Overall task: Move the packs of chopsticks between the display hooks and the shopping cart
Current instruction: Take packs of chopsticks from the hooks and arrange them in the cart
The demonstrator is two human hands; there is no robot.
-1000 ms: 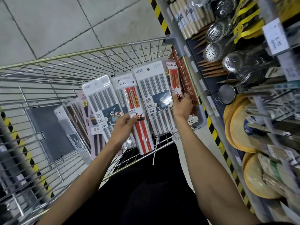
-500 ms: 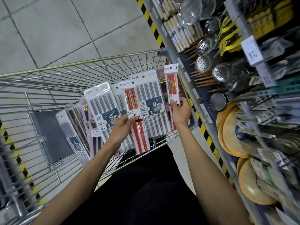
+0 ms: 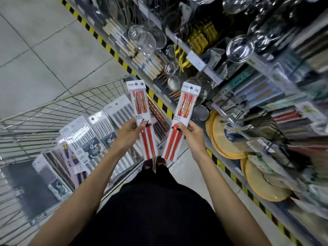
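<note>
Seen from the head, the left hand grips a red chopstick pack by its middle, held up over the shopping cart. The right hand grips a second red pack, near the shelf. Gray chopstick packs lie in the cart.

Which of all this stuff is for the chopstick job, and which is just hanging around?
For the job:
left hand holding a red chopstick pack; right hand holding a second red pack; silver chopstick packs standing in the shopping cart.

Just there:
shiny ladles; mesh strainers; round woven mats.
</note>
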